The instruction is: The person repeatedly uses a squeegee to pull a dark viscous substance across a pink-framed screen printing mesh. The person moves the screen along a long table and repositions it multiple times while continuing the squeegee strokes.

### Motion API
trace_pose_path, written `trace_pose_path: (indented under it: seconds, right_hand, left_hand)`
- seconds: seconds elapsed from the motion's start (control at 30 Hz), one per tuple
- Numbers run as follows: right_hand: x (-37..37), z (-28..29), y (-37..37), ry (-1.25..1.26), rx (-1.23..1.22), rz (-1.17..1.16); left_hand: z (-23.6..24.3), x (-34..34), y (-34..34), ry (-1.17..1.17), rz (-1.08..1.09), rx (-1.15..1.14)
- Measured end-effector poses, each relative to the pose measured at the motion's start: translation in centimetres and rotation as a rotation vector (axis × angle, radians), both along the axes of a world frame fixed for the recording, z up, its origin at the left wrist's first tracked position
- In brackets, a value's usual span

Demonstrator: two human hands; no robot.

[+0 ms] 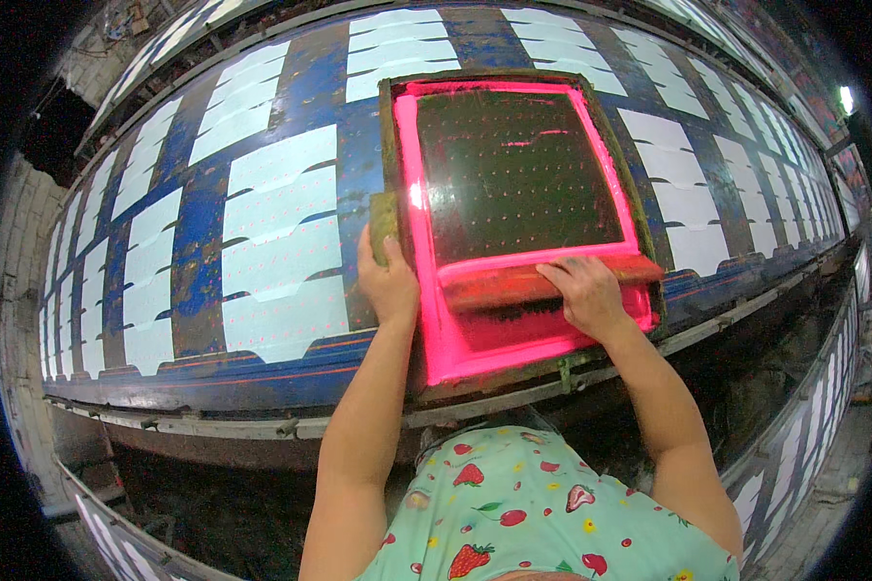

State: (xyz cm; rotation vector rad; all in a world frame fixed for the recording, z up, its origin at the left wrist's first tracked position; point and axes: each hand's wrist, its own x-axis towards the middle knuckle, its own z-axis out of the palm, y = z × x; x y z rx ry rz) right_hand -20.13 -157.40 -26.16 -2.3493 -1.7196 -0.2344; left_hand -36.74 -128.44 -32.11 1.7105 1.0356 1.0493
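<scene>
Holding the red squeegee in the right hand, nearly closed over the bar near its middle — directly beneath the fingers, lying crosswise over the near part of the framed screen. Gripping the wooden block at the screen's left side with the left hand, curled nearly closed, thumb on top. Smeared with pink ink around the dark mesh — and set on the blue table among white sheets.
</scene>
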Motion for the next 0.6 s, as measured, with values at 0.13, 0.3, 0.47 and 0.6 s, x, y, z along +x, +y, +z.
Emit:
trace_pose_path:
  seconds: [0.13,0.3,0.47,0.6]
  right_hand:
    - [7.2,-1.1,5.6,-0.05,0.05,0.025]
    - [16.3,-2.5,12.8,-0.125,0.103,0.047]
    - [24.4,-3.5,20.0,-0.175,0.089,0.045]
    - [29.4,-3.1,24.9,-0.182,0.102,0.082]
  left_hand:
    - [0.6,0.0,-0.2,0.05,0.014,-0.032]
    - [1.6,0.1,-0.6,0.106,0.021,-0.037]
    - [2.0,0.4,-0.9,0.094,0.042,-0.109]
    - [1.9,0.4,-0.9,0.089,0.058,-0.134]
